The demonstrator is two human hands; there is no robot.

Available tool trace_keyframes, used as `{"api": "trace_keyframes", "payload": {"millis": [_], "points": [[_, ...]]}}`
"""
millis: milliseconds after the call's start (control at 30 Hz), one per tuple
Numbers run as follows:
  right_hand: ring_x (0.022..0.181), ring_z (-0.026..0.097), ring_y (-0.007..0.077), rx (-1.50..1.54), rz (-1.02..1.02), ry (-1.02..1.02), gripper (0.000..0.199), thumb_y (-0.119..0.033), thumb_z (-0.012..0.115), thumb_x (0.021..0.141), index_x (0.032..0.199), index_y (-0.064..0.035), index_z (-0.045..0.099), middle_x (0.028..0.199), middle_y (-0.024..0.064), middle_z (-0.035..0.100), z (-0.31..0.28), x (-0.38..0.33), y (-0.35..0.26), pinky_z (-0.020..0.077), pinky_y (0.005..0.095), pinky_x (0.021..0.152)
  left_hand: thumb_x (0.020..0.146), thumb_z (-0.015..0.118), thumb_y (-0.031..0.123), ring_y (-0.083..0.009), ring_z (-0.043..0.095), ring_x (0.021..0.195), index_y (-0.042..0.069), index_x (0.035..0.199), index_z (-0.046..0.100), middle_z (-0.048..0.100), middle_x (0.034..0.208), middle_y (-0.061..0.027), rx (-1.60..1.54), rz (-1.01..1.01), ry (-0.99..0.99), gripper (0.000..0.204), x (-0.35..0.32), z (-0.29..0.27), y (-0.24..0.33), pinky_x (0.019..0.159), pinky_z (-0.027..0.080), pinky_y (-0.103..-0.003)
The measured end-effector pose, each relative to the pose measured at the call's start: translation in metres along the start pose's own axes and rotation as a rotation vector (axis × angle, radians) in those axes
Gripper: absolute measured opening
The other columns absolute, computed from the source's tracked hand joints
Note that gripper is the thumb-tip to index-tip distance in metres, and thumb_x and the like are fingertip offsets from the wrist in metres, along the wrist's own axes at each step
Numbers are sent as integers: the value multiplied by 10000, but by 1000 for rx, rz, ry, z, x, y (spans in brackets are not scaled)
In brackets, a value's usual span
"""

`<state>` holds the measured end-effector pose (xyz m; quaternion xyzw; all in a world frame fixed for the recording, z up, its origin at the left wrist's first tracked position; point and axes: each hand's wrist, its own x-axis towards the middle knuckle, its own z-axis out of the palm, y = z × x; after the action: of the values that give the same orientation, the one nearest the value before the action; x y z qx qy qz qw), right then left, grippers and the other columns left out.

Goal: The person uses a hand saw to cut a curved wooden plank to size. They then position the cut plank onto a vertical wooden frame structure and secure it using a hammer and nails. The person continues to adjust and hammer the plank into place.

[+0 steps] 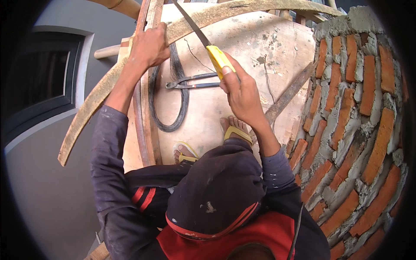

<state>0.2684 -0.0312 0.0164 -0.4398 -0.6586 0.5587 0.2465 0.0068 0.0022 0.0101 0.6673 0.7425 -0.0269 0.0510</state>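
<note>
Left hand [150,47] curled over plank [221,16] by left edge of plywood [212,104]; right hand [242,93] closed round handsaw [204,39]; pin firmly.

No word, number, label or sign can be read anywhere. The yellow handle of the handsaw [214,56], partly covered by the right hand [242,93], shows no legible lettering, nor do the end-cutting pincers [170,85]. The dark specks near the far right corner of the plywood sheet [242,47] form no letters.
</note>
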Motion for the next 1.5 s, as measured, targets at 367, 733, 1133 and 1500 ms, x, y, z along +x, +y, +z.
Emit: {"api": "trace_keyframes", "payload": {"millis": [367, 733, 1133, 1500], "points": [[632, 538, 171, -62, 22, 47, 448, -181, 441, 969, 1385, -16, 423, 690, 134, 548, 0, -36, -4, 436, 330, 601, 679, 544, 40, -413, 638, 656, -77, 936, 515, 620, 686, -261, -69, 52, 88, 284, 1, 17, -6, 644, 520, -494], [773, 622, 232, 22, -44, -85, 545, -155, 552, 925, 1417, -22, 361, 920, 159, 635, -5, -10, -19, 483, 342, 721, 674, 561, 65, -429, 650, 695, -65, 931, 514, 636, 725, -260, -45, 51, 58, 292, 1, 18, -10, 686, 526, -502], [872, 649, 397, 25, -102, -11, 519, -193, 554, 936, 1395, -22, 382, 942, 263, 640, 1, -15, -11, 489, 399, 745, 685, 536, 54, -466, 629, 735, -32, 1082, 517, 624, 727, -291, 5, 1, -19, 407, -9, 9, 1, 692, 494, -530], [1069, 621, 340, -42, 37, -133, 560, -163, 556, 928, 1418, 15, 349, 1186, 235, 608, -58, -111, -44, 461, 396, 895, 692, 560, 81, -454, 627, 700, -5, 1080, 500, 638, 732, -248, 41, 42, 86, 401, -14, -3, -2, 657, 501, -534]]}}
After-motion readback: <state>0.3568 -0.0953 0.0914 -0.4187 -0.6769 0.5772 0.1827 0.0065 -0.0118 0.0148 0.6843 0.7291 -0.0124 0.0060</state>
